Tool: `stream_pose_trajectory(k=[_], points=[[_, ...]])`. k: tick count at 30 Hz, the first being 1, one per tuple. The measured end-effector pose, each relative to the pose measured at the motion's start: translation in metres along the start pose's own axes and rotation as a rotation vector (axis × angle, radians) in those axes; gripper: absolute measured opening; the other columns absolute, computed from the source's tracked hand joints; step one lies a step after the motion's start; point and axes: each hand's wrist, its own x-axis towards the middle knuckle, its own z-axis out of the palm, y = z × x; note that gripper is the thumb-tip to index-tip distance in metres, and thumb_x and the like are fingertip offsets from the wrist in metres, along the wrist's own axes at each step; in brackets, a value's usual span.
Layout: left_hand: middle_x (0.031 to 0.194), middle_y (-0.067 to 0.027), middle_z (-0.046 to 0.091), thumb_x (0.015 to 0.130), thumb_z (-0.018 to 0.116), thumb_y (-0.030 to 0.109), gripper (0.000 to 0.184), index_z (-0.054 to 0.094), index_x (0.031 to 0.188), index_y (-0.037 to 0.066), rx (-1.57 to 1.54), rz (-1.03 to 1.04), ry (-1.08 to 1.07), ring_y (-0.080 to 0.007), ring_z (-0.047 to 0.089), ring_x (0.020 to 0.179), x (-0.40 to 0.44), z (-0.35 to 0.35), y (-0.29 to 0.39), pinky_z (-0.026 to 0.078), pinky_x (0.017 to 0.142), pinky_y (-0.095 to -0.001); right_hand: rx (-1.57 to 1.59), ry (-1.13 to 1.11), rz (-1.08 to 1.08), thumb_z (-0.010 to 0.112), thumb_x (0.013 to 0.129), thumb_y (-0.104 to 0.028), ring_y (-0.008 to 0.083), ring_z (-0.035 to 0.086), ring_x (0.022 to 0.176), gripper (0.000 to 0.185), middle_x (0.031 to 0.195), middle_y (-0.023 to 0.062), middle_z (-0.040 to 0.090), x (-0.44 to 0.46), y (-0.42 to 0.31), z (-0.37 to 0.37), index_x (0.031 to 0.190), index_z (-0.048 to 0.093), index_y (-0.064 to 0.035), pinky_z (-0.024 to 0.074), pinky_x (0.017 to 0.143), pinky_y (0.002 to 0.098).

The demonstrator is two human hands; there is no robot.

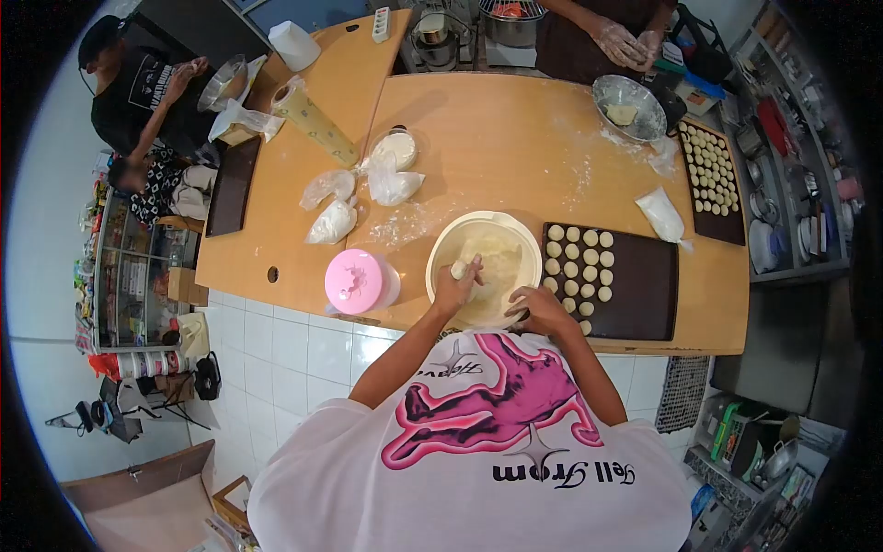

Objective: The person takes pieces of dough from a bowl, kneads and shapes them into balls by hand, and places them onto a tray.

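Observation:
A cream-coloured bowl (pixel 441 241) stands at the near edge of the table, its inside smeared with pale flour or dough. Over its left side is my left hand (pixel 454 292), closed around a small pale dough ball (pixel 458 270) that shows between thumb and fingers. My right hand (pixel 543 310) is at the bowl's near right rim, fingers curled over it; the fingertips are partly hidden. Right beside the bowl lies a dark baking tray (pixel 639 285) with rows of round dough balls (pixel 589 256) on its left part.
Left of the bowl stands a pink-lidded container (pixel 354 281). Bags of white powder (pixel 333 223) and a wrap roll (pixel 315 125) lie beyond. Another bag (pixel 660 214) and a filled tray (pixel 708 175) are rightward. Across the table, a co-worker's floury hands (pixel 625 44) are near a metal bowl (pixel 630 108).

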Motion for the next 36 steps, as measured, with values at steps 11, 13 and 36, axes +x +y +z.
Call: stream_pose_trajectory(k=[11, 13, 36], points=[[0.049, -0.0039, 0.054, 0.082, 0.071, 0.026, 0.038, 0.057, 0.056, 0.002, 0.144, 0.039, 0.216, -0.0121, 0.05, 0.045, -0.007, 0.009, -0.009, 0.039, 0.045, -0.0308, 0.046, -0.033, 0.092, 0.082, 0.056, -0.009, 0.0227, 0.069, 0.075, 0.04, 0.09, 0.0072, 0.071, 0.001, 0.002, 0.002, 0.092, 0.067, -0.0018, 0.0542, 0.074, 0.0318], [0.049, -0.0085, 0.054, 0.082, 0.07, 0.026, 0.037, 0.057, 0.058, 0.0, 0.157, 0.051, 0.276, -0.0168, 0.052, 0.044, -0.002, 0.012, -0.024, 0.04, 0.046, -0.0341, 0.012, -0.025, 0.075, 0.082, 0.058, -0.011, 0.0222, 0.069, 0.078, 0.04, 0.092, 0.0076, 0.07, 0.0, 0.002, 0.003, 0.094, 0.067, -0.0021, 0.053, 0.078, 0.0324], [0.099, -0.0159, 0.064, 0.081, 0.066, 0.007, 0.031, 0.057, 0.109, -0.001, 0.384, 0.397, -0.472, -0.0256, 0.063, 0.09, -0.003, -0.009, -0.014, 0.049, 0.08, -0.0351, 0.098, 0.135, -0.027, 0.074, 0.074, -0.02, 0.0303, 0.063, 0.09, 0.04, 0.102, 0.017, 0.065, 0.047, -0.056, -0.022, 0.109, 0.065, -0.0034, 0.0499, 0.08, 0.0373]])
